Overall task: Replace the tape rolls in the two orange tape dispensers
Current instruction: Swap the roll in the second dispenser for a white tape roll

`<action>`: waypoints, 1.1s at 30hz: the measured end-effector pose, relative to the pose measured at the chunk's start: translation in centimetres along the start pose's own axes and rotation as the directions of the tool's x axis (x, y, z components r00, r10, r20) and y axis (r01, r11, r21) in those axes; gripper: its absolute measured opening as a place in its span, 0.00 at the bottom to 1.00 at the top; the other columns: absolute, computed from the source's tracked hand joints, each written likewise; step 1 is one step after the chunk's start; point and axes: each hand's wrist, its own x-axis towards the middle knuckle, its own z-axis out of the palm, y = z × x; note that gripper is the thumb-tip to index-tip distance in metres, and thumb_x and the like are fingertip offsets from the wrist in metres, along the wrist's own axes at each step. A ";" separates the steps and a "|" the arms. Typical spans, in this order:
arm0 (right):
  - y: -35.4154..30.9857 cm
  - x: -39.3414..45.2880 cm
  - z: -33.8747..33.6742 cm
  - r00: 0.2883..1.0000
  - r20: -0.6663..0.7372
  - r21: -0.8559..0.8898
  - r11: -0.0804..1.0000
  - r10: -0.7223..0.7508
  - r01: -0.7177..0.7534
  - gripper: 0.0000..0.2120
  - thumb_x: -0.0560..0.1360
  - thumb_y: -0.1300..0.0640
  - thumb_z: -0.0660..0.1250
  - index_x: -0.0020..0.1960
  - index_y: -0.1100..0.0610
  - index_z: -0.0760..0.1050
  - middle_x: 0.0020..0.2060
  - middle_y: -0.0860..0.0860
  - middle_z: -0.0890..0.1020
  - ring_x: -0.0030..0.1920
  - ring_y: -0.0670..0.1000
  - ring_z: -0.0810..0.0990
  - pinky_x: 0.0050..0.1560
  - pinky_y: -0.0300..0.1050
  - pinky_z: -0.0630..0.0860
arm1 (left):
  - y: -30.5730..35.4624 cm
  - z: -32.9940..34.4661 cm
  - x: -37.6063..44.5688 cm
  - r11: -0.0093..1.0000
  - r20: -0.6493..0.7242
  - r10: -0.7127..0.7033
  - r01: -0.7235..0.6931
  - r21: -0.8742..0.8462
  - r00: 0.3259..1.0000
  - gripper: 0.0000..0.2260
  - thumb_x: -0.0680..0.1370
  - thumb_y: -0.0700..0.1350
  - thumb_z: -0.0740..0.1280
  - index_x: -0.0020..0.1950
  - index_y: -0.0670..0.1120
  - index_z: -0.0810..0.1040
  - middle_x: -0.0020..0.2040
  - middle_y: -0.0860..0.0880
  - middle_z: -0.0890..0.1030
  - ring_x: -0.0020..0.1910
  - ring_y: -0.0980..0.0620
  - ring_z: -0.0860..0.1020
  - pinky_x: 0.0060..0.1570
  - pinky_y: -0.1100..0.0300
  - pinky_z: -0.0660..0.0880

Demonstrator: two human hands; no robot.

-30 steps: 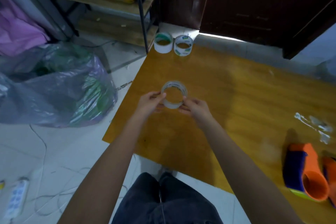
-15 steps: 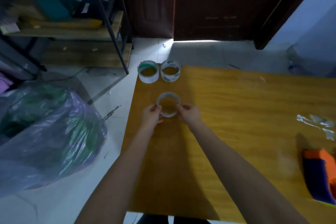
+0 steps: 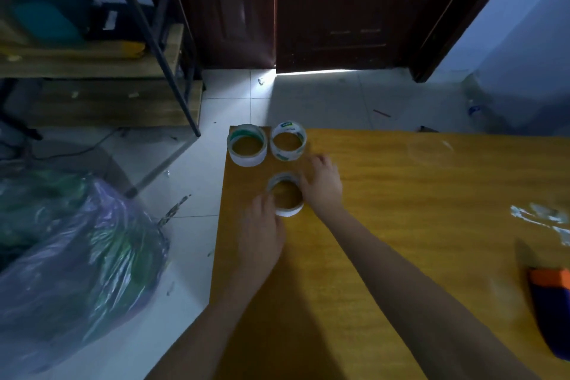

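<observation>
A pale, nearly used-up tape roll [image 3: 288,211] lies flat on the wooden table [image 3: 401,225] near its far left corner. My left hand [image 3: 262,225] rests against the roll's near left side, and my right hand [image 3: 322,185] touches its right side with fingers spread. Just beyond, at the corner, stand two fuller rolls: one with a green inner band [image 3: 246,146] and one with green print [image 3: 288,141]. An orange and blue tape dispenser [image 3: 552,302] lies at the right edge, partly cut off.
Scraps of clear tape [image 3: 539,216] lie on the table's right side. On the floor to the left sits a bulging plastic bag [image 3: 77,256], with a metal-framed wooden shelf [image 3: 123,71] behind it. A dark door [image 3: 339,9] stands ahead.
The roll was held up between both hands; now it lies flat on the table closer to the two corner rolls. The view has tilted upward, pushing the dispenser toward the frame's edge.
</observation>
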 end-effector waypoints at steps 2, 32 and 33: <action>-1.0 2.3 -0.2 0.974 0.046 -0.189 0.956 -0.221 0.226 0.21 0.75 0.54 0.64 0.68 0.56 0.70 0.67 0.52 0.72 0.67 0.55 0.68 0.62 0.50 0.69 | 0.4 0.8 -1.9 0.940 0.076 0.263 -0.273 0.205 0.962 0.28 0.72 0.47 0.69 0.70 0.42 0.68 0.69 0.41 0.72 0.68 0.43 0.71 0.67 0.48 0.67; 3.8 1.0 -7.3 0.935 -0.017 -0.270 0.901 -0.355 0.338 0.09 0.67 0.65 0.66 0.46 0.59 0.79 0.41 0.53 0.83 0.56 0.57 0.76 0.49 0.48 0.69 | 4.1 0.4 7.0 0.971 0.188 0.047 0.000 -0.238 0.981 0.30 0.79 0.53 0.59 0.77 0.45 0.53 0.77 0.44 0.56 0.75 0.46 0.59 0.72 0.50 0.60; 4.2 0.1 -7.5 0.925 0.001 -0.265 0.891 -0.381 0.368 0.09 0.66 0.65 0.67 0.45 0.58 0.79 0.40 0.53 0.83 0.55 0.57 0.77 0.48 0.48 0.71 | 5.1 -0.3 6.9 0.862 0.273 -0.056 0.184 -0.472 0.961 0.28 0.79 0.55 0.59 0.76 0.47 0.54 0.76 0.45 0.59 0.73 0.47 0.63 0.70 0.49 0.63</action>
